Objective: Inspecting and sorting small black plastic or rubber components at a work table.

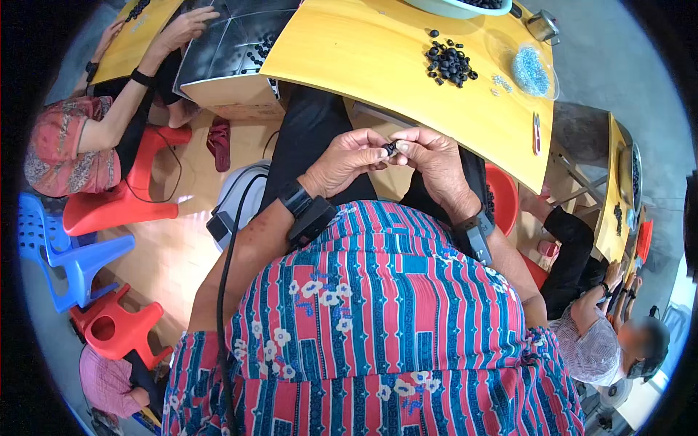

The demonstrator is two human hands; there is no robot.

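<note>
Above my lap, close to the near edge of the yellow table, both my hands meet around a small black piece. The thumb and fingers of my left hand pinch it from one side. From the other side my right hand closes its fingertips on it; they hide part of the piece. Beyond my hands lies a heap of similar small black parts. To its right a clear round tray holds many tiny bluish clear pieces, with a few loose ones beside it.
A slim red-handled tool lies near the table's right edge. At the back stand a pale green basin and a metal cup. A black-lined box is at left, a red basin at right. Other people sit on both sides.
</note>
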